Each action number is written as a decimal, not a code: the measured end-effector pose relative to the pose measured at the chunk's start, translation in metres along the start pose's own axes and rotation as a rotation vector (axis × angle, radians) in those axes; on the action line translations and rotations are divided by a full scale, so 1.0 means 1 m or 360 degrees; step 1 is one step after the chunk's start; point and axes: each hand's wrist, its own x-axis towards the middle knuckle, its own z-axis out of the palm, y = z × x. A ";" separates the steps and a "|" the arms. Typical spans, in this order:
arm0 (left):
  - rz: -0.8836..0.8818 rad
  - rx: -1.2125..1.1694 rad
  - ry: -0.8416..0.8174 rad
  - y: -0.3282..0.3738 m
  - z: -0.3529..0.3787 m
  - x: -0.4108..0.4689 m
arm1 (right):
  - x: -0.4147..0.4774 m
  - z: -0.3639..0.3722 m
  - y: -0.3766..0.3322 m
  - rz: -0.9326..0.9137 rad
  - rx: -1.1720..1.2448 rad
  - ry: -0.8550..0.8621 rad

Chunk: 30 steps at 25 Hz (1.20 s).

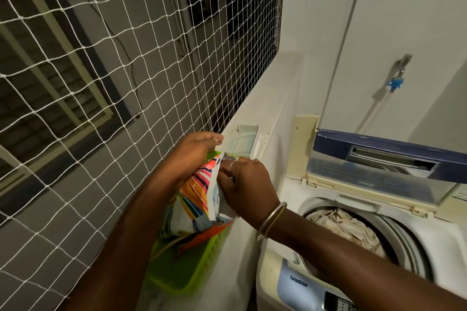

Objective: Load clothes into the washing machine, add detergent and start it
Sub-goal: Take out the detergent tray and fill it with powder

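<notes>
Netted balcony ledge (262,103) carries a green basket (192,267) at its machine-side edge. The detergent packet (194,194) is held in it, top gripped by left hand (192,151), mouth pinched by right hand (242,182). Clothes (346,227) lie in the washing machine (434,247). Packet is best kept upright and opened slowly to avoid spills.

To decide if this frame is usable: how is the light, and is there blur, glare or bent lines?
Head view: dim indoor light, darkness behind the net; wide lens bows the wall pipe; the tap casts a soft shadow on the wall; right hand and detergent bag slightly soft; no strong glare.
</notes>
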 end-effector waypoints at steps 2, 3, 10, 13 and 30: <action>0.0005 -0.0002 -0.0005 0.000 0.000 0.000 | 0.000 0.000 -0.003 0.0026 0.0050 -0.0028; 0.0005 -0.0001 0.0007 0.000 -0.001 0.000 | 0.000 -0.001 -0.004 0.0061 0.0085 -0.0034; 0.0042 -0.0005 0.0017 0.001 -0.005 0.001 | -0.004 -0.002 -0.008 0.0169 0.0133 -0.0177; 0.0053 0.0007 -0.0012 0.006 -0.003 0.000 | 0.001 -0.010 -0.008 0.0333 0.0208 -0.0182; 0.0126 0.0083 0.0022 0.029 0.010 0.027 | 0.022 -0.106 0.012 0.0806 0.0757 0.0073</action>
